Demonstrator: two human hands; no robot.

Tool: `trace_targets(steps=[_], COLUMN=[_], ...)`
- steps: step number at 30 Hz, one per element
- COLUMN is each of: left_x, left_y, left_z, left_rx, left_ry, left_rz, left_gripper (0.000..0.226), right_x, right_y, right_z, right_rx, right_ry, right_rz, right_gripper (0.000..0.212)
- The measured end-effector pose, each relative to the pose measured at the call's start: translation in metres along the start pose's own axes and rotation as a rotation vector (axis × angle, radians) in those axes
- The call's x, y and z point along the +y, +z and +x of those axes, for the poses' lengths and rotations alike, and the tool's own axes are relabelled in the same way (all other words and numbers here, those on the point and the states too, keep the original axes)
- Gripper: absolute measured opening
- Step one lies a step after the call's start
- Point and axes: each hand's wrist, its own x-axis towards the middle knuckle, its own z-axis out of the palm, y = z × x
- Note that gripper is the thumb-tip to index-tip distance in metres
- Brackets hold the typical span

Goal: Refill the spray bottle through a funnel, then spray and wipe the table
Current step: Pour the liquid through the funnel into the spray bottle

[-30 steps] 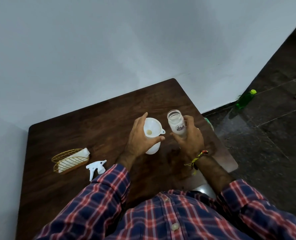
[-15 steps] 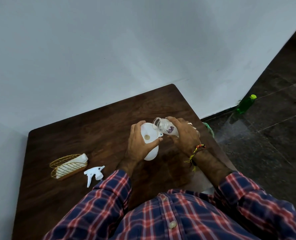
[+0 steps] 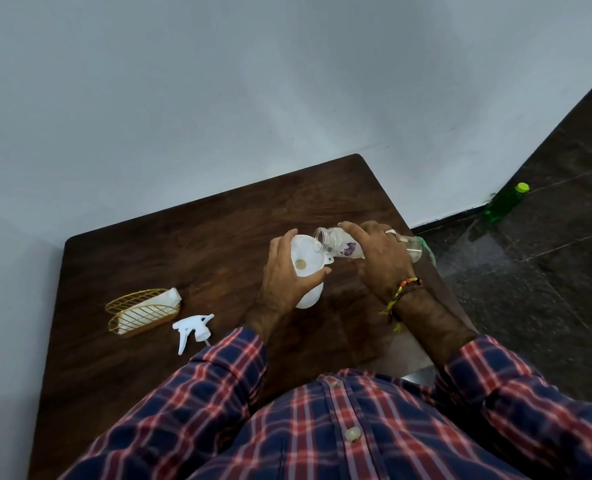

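Refilling: right hand (image 3: 382,261) clamps the tipped jar (image 3: 336,244) over the funnel (image 3: 305,259) the left hand (image 3: 284,282) grips; next, tip it steadily.

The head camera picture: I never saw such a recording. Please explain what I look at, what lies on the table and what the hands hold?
No machine here: a person in a checked shirt wears a camera on the head, looking down at their own hands. The left hand steadies a white plastic funnel set in a white spray bottle. The right hand tips a clear plastic jar, mouth over the funnel. On the dark wooden table lie a white trigger sprayer head and a gold wire holder with white cloth or paper. A green bottle stands on the floor.
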Motion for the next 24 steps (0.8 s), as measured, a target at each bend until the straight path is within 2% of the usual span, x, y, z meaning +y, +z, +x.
trace_targets(steps=[24], left_x=[-0.001], left_y=[0.003], left_z=[0.001], left_rx=[-0.016], left_ry=[-0.016], left_rz=[-0.009], left_gripper=[0.091], right_x=[-0.006], right_y=[-0.014], right_z=[0.005], right_rx=[0.016], right_ry=[-0.070], right_rz=[-0.064], right_gripper=[0.073])
